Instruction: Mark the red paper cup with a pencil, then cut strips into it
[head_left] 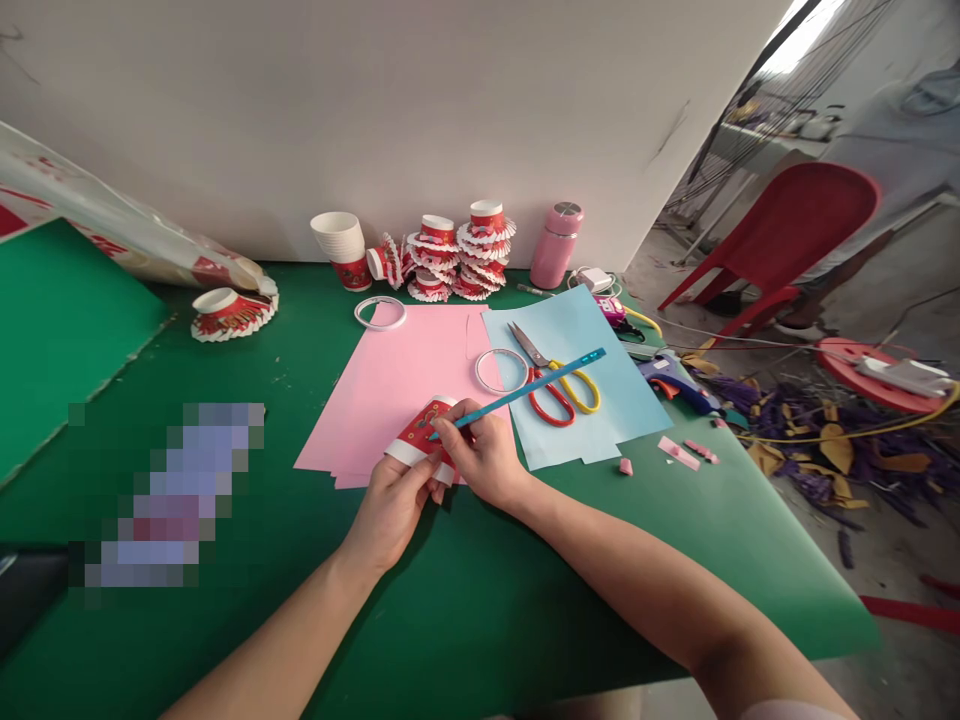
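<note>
Head view: a red printed paper cup (418, 428) is held tilted on its side in the left fingers, its white-banded edge turned toward them and its printed face lying beneath the tip of a blue pencil (525, 388). The cup may be judged light and thin-walled, springy under gentle pressure but easily dented, with a smooth face that may slip a little; a hold is best taken at the white-banded edge, where the wall is probably stiffest. The pencil may be judged light, slender and rigid, best gripped low on the shaft. By the left hand (390, 500), the cup's near edge is pinched, the thumb laid along the outside and the fingers drawn in beneath, partly hidden. By the right hand (486, 455), the pencil is clasped between thumb and forefinger, with little gap between them; whether the cup is touched by the pencil's tip cannot be told. Beneath and beyond the fingers, pink paper (424, 345) is spread. To the right of the right fingers, scissors (535, 351) are laid on blue paper (600, 330). Well beyond both sets of fingers, frilled cups (486, 240) are stacked.
</note>
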